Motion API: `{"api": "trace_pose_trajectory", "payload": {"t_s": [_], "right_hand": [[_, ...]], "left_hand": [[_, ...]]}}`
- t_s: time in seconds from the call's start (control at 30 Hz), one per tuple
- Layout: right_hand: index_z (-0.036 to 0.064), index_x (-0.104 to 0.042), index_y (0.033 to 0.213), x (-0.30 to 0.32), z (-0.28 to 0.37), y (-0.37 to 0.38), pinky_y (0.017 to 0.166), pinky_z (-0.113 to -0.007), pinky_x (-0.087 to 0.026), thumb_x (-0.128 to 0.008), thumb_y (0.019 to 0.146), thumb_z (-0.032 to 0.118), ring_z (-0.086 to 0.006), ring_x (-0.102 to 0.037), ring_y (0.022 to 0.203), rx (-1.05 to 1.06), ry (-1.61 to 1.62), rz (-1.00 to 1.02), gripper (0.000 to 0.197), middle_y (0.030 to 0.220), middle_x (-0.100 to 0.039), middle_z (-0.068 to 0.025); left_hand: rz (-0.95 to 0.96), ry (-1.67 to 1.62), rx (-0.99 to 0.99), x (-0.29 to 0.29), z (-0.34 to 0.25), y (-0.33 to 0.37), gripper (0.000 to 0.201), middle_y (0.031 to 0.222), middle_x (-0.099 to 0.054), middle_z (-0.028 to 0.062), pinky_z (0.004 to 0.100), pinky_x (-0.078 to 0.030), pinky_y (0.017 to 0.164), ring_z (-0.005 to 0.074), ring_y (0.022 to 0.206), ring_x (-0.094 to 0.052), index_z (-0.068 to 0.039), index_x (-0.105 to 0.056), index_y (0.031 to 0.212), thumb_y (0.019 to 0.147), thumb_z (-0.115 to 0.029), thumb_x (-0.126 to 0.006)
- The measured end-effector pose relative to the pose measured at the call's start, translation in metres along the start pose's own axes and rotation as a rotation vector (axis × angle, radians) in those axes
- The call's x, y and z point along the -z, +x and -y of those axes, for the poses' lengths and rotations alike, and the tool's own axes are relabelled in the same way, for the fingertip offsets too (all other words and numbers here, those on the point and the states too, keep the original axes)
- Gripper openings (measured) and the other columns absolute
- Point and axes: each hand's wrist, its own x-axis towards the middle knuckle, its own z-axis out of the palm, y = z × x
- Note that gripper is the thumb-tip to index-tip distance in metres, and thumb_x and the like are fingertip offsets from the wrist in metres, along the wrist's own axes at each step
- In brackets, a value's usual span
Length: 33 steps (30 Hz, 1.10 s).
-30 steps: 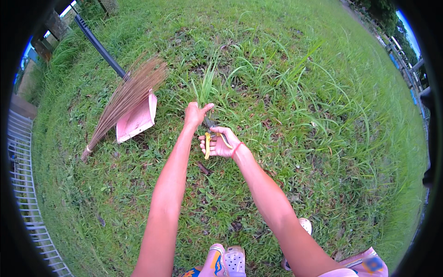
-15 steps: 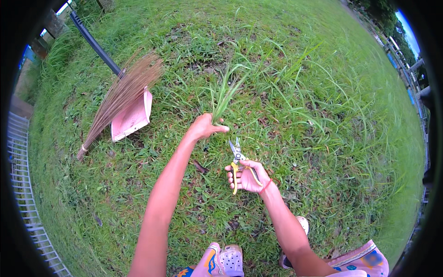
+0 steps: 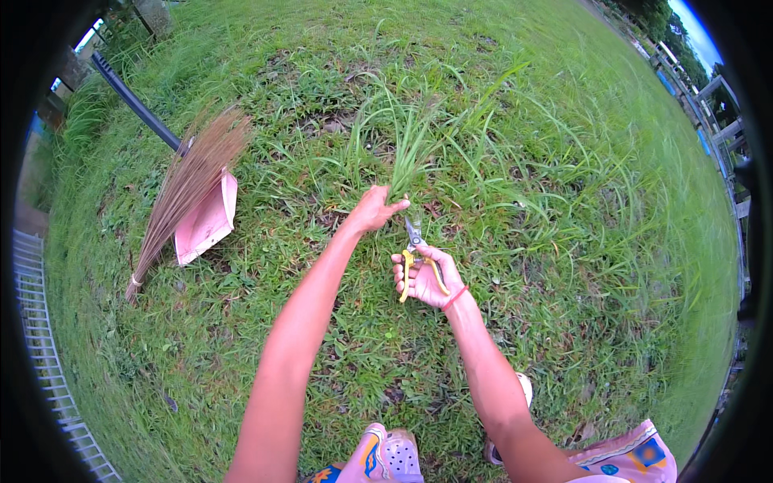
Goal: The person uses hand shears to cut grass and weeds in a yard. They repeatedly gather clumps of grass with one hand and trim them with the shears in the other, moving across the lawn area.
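Observation:
My left hand (image 3: 375, 209) is closed round the lower part of a tuft of long green grass (image 3: 409, 149), whose blades fan out above my fingers. Just to the right and nearer to me, my right hand (image 3: 431, 278) grips a pair of yellow-handled pruning shears (image 3: 408, 272). The handles are spread in my palm. The blades point up toward the grass beside my left thumb, and their tips are partly lost against the green.
To the left, a stick broom (image 3: 181, 193) lies over a pink dustpan (image 3: 208, 224) with a dark handle (image 3: 133, 101). A white metal fence (image 3: 48, 346) runs along the left rim, and a railing (image 3: 713, 145) along the right. My clog (image 3: 401, 457) stands on the grass below.
Both hands have moved a little up and forward in the view. The shears are now closer to the left hand and the grass tuft. The broom and dustpan appear shifted left as the view turned.

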Motion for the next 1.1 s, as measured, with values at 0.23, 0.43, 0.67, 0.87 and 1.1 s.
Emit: {"api": "trace_pose_trajectory", "payload": {"t_s": [0.23, 0.43, 0.67, 0.87, 1.1], "right_hand": [[-0.0025, -0.053, 0.094, -0.007, 0.031, 0.056, 0.057, -0.033, -0.047, -0.054, 0.089, 0.032, -0.0201, -0.055, 0.062, -0.004, -0.017, -0.021, 0.035, 0.075, -0.057, -0.0115], [-0.007, -0.052, 0.114, -0.006, -0.03, -0.046, 0.075, -0.039, -0.051, -0.047, 0.091, 0.036, -0.0261, -0.06, 0.08, -0.031, -0.087, -0.039, 0.049, 0.089, -0.059, -0.0153], [-0.0018, -0.052, 0.092, -0.002, -0.011, -0.013, 0.056, -0.03, -0.044, -0.053, 0.089, 0.033, -0.0183, -0.051, 0.06, 0.087, 0.092, -0.11, 0.035, 0.071, -0.052, -0.0082], [-0.0062, -0.052, 0.109, 0.01, -0.002, -0.078, 0.068, -0.038, -0.051, -0.048, 0.091, 0.036, -0.0252, -0.058, 0.072, 0.197, -0.05, -0.068, 0.046, 0.084, -0.058, -0.0139], [-0.0109, -0.048, 0.111, 0.029, 0.083, -0.022, 0.079, -0.043, -0.051, -0.051, 0.089, 0.032, -0.0296, -0.059, 0.083, 0.173, 0.073, -0.071, 0.048, 0.09, -0.057, -0.0195]], "left_hand": [[-0.185, -0.271, 0.076, -0.028, -0.013, 0.025, 0.037, 0.077, -0.059, 0.0046, 0.032, -0.048, 0.074, 0.0137, 0.074, -0.055, -0.005, -0.049, 0.118, 0.095, -0.032, -0.053], [-0.246, -0.273, 0.106, -0.002, -0.008, 0.006, 0.055, 0.092, -0.065, 0.0145, 0.0379, -0.05, 0.075, 0.02, 0.08, -0.061, -0.002, -0.055, 0.116, 0.086, -0.048, -0.061], [-0.138, 0.068, 0.115, -0.061, -0.018, -0.007, 0.045, 0.094, -0.066, 0.0195, 0.0403, -0.051, 0.078, 0.0315, 0.085, -0.065, -0.003, -0.066, 0.101, 0.068, -0.029, -0.081], [-0.199, 0.031, 0.067, -0.057, -0.028, 0.019, 0.035, 0.095, -0.066, 0.0189, 0.0423, -0.049, 0.081, 0.0336, 0.089, -0.064, -0.006, -0.062, 0.111, 0.081, -0.023, -0.069], [-0.002, 0.013, -0.14, -0.111, -0.05, 0.083, 0.044, 0.114, -0.061, 0.0214, 0.0377, -0.045, 0.091, 0.0299, 0.106, -0.059, -0.005, -0.045, 0.129, 0.086, -0.008, -0.051]]}}
